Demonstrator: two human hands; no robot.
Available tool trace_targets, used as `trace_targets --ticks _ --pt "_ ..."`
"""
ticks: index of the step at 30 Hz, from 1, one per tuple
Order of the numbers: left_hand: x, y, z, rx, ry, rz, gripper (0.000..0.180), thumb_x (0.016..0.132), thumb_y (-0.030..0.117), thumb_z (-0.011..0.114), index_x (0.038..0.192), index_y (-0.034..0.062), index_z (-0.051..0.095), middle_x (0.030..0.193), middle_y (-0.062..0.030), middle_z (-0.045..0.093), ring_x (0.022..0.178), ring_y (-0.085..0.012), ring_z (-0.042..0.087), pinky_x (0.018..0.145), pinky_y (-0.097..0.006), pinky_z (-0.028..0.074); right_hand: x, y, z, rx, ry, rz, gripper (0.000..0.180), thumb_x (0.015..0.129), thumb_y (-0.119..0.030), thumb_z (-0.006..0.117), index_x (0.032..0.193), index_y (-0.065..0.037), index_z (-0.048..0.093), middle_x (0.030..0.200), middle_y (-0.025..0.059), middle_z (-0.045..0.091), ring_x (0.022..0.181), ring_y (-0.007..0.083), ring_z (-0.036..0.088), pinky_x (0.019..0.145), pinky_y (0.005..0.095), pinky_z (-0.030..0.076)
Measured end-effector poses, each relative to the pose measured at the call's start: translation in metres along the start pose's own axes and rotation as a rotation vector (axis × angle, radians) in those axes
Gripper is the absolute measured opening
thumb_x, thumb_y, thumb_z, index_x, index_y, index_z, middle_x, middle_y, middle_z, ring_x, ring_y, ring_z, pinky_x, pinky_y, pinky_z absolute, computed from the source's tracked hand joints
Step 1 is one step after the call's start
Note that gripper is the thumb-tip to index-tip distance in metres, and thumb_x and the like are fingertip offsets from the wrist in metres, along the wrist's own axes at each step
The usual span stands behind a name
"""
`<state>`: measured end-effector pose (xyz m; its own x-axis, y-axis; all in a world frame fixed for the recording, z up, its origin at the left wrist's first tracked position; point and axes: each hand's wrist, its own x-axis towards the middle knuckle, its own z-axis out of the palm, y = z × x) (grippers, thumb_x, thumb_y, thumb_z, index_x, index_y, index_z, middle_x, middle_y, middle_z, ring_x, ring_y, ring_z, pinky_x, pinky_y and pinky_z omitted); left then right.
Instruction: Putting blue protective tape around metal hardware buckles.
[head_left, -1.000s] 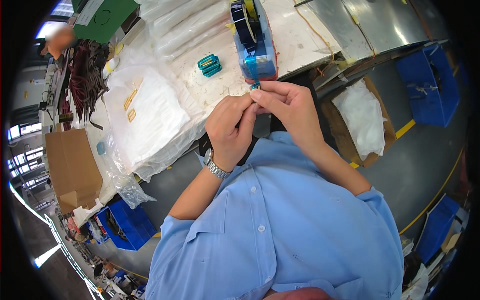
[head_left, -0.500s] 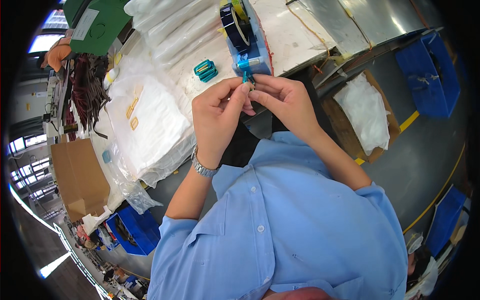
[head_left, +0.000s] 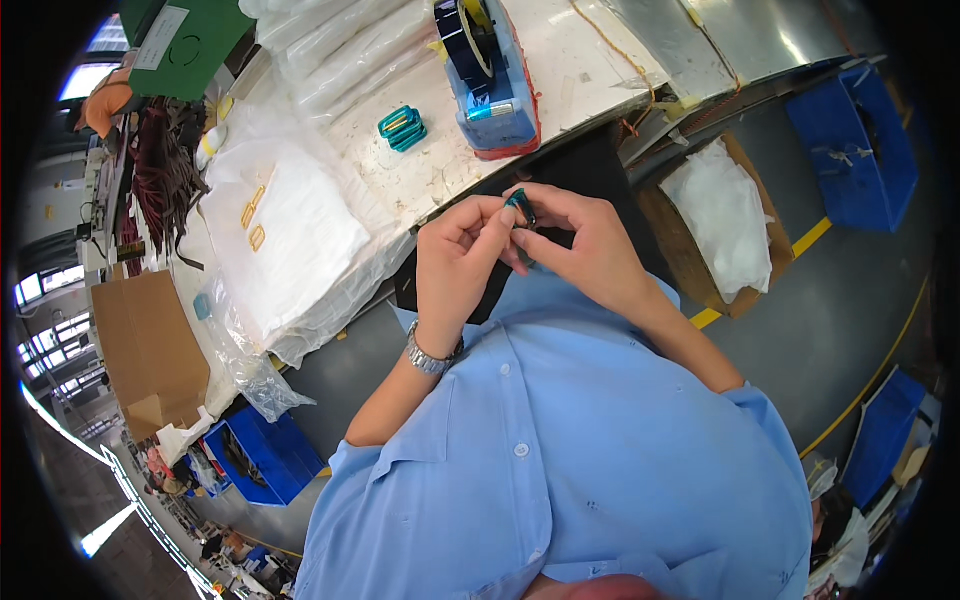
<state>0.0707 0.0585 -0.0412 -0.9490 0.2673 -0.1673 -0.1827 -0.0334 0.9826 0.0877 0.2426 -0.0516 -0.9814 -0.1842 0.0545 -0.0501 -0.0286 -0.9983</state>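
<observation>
Just off the table's front edge, my left hand [head_left: 466, 255] and my right hand [head_left: 583, 240] meet, fingertips pinched on a small piece wrapped in teal tape [head_left: 520, 205]. The fingers cover most of it, so its inner part is hidden. A blue tape dispenser [head_left: 503, 128] stands on the table beyond my hands, its dark blue tape roll [head_left: 463, 47] mounted on top. To its left lies a little stack of gold buckles in teal tape [head_left: 402, 128]. Several bare gold buckles [head_left: 256, 219] rest on white foam sheets [head_left: 300, 262] at the left.
Rolled clear plastic [head_left: 330, 60] lies along the table's back left. A carton with white plastic [head_left: 722, 225] sits on the floor at the right, near a blue bin [head_left: 850, 150]. Another carton [head_left: 150, 350] and a blue bin [head_left: 262, 455] are at the left.
Both hands have drawn back from the tape dispenser toward my body, bringing the teal-taped piece along. The tape end at the dispenser now shows apart from my fingers.
</observation>
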Motion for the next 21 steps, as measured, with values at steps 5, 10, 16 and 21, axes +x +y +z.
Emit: trace_targets --ticks 5,10,16,21 --pt "-0.011 -0.006 -0.008 -0.194 0.006 -0.003 0.020 0.108 0.011 0.061 0.107 -0.0067 0.070 0.084 -0.0063 0.069 0.069 -0.0129 0.066 0.064 -0.031 0.060 0.004 -0.005 0.003 -0.368 -0.091 -0.121 0.051 0.095 -0.003 0.073 0.144 0.002 0.059 0.113 0.0146 0.075 0.099 0.0178 0.074 0.091 0.0318 0.059" --pt "-0.023 -0.012 -0.021 -0.453 0.091 -0.009 0.021 0.109 0.012 0.058 0.109 -0.0061 0.069 0.081 -0.0050 0.066 0.069 -0.0145 0.066 0.063 -0.031 0.058 0.006 -0.027 0.019 -0.282 -0.139 -0.076 0.048 0.100 -0.006 0.070 0.145 0.002 0.057 0.111 0.0134 0.074 0.095 0.0159 0.073 0.086 0.0319 0.060" --pt "-0.032 -0.012 -0.028 -0.344 0.054 0.064 0.020 0.109 0.013 0.059 0.114 -0.0045 0.069 0.089 -0.0046 0.064 0.076 -0.0131 0.066 0.065 -0.031 0.059 0.004 -0.025 0.026 0.063 -0.013 0.135 0.020 0.107 -0.012 0.064 0.110 0.004 0.074 0.091 0.0069 0.077 0.082 0.0100 0.074 0.075 0.0259 0.061" --pt "-0.034 0.019 -0.040 0.339 0.206 0.317 0.024 0.094 0.003 0.076 0.117 -0.0002 0.071 0.099 -0.0087 0.070 0.085 -0.0167 0.071 0.071 -0.033 0.060 0.004 -0.035 0.025 -0.137 -0.035 0.110 0.018 0.105 -0.012 0.064 0.106 0.004 0.074 0.083 0.0073 0.076 0.073 0.0109 0.074 0.069 0.0257 0.060"
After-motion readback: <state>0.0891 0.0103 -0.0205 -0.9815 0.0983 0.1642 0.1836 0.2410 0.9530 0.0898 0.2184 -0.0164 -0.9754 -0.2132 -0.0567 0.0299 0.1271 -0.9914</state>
